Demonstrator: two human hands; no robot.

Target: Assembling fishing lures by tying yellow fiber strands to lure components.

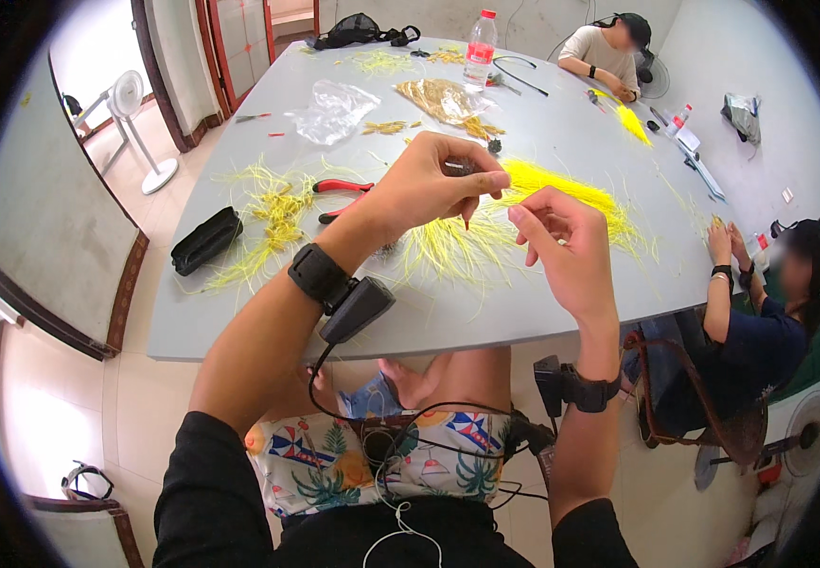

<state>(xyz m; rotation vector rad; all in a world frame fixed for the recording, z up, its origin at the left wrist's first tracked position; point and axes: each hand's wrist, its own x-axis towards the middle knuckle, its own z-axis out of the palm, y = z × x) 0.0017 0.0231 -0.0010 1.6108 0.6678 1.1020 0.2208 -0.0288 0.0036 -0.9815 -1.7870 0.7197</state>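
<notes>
Above the grey table (268,317), my left hand (433,185) is closed in a pinch. A tiny red tip (467,225) shows below its fingers; what it belongs to is hard to make out. My right hand (569,246) faces it, slightly apart, thumb and fingertips curled together; anything between them is too small to see. Behind the hands lies a thick bundle of bright yellow strands (575,197). Loose pale yellow strands (457,251) spread beneath them. Red-handled pliers (342,186) lie beside my left wrist, partly hidden by the arm.
Farther left are tangled yellow strands (277,218) and a black tray (206,240). Beyond lie clear plastic bags (332,109), a bag of tan pieces (440,98) and a bottle (480,52). Two people (608,57) work along the table's far and right sides.
</notes>
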